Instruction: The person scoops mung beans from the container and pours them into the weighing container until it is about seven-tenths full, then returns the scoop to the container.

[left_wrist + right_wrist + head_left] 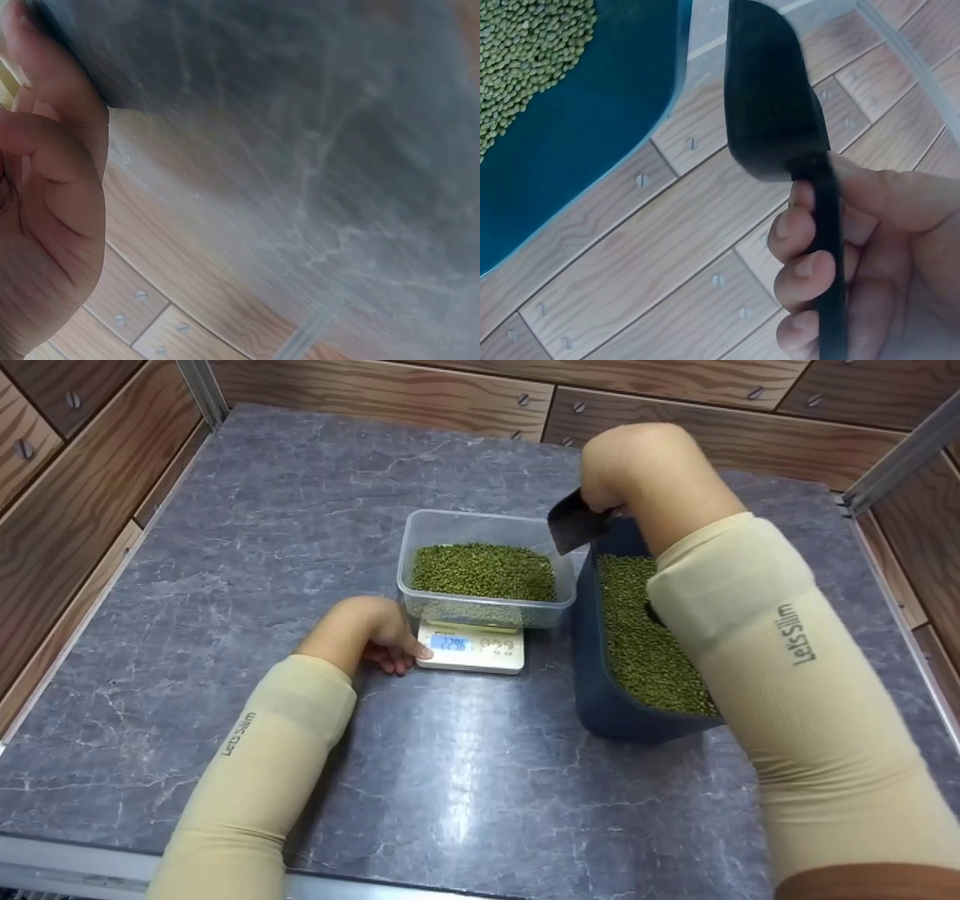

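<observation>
My right hand (877,247) grips the handle of a black scoop (769,97), fingers curled round it. In the head view the scoop blade (576,523) tilts down over the right rim of a clear plastic container (480,601). Green mung beans (480,570) lie in that container, which sits on a white kitchen scale (471,660) with a lit display. At the scale's front left corner my left hand (382,634) pinches the edge, thumb on top. The left wrist view shows that hand (52,187) with bent fingers.
A deep blue bin (592,660) of mung beans (652,652) stands right of the container, under my right forearm. The grey marbled tabletop (262,525) runs back to wood-patterned panels (390,394) with metal posts at the corners.
</observation>
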Available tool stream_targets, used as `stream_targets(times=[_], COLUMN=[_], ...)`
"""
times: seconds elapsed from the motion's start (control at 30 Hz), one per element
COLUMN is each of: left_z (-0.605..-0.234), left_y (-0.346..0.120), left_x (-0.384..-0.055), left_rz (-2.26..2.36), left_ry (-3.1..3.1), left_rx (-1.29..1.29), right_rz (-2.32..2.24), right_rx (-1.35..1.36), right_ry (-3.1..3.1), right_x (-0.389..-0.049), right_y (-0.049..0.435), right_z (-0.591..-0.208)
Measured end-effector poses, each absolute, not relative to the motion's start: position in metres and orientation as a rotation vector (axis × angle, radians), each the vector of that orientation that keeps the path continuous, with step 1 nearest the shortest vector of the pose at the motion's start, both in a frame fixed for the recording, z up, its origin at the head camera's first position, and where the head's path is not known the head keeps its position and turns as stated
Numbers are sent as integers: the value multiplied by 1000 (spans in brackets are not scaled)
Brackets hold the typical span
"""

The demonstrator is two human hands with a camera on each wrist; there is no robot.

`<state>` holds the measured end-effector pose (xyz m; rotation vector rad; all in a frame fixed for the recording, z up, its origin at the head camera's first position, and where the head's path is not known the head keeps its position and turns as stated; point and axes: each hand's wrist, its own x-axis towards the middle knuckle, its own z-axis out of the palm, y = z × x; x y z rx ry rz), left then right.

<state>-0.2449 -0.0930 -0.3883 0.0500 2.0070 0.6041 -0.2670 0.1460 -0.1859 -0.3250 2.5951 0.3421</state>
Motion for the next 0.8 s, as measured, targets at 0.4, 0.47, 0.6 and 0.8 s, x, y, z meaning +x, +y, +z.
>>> stream_targets(times=[0.4,0.47,0.6,0.8], left_z=[-390,-390,-389,-389], left_y=[-93,-93,-94,-94], left_x=[-244,-244,-244,-244], left_rz=[599,605,610,618], left_ry=[2020,2018,2018,2014], left_rx=[62,56,51,47], right_rz=[402,350,253,174], right_rx=[-383,-389,-369,-345], right_ry=[2684,2661,2596,2540], right_x=[-262,-264,-268,-275], right_y=[146,151,169,206], right_z=[-187,-186,-182,-177])
